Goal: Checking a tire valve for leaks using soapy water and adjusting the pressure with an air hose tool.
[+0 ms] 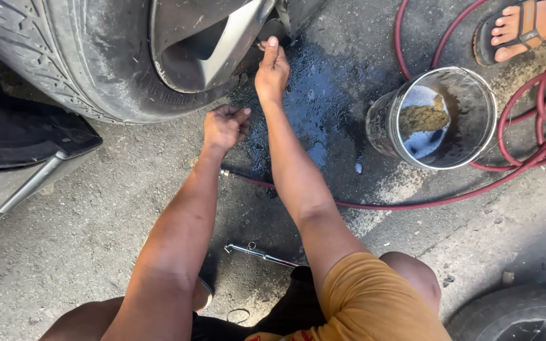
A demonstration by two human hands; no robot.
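1. Looking down from a head-worn camera, two bare arms are seen reaching towards a car tyre (64, 63) with a silver wheel rim (222, 38) on a concrete floor (96, 221).
2. The right hand (272, 69) is stretched out, fingers together and thumb tip up, touching the lower edge of the rim; whether anything is pinched there cannot be told.
3. The left hand (224, 126) is curled into a loose fist just beside the tyre sidewall; nothing is clearly seen inside it.
4. A red air hose (412, 203) is laid across the floor below the arms, its metal end (225, 172) near the left wrist, with coils at the right.
5. A metal bucket (434, 117) of murky water with a rag is set on a dark wet patch (323, 101).
6. A thin metal tool (257, 253) is left near the knees, and a sandalled foot (516, 28) of another person is seen top right.
7. Judged risks: fingers could be nipped at the rim, and the hose could be snagged.
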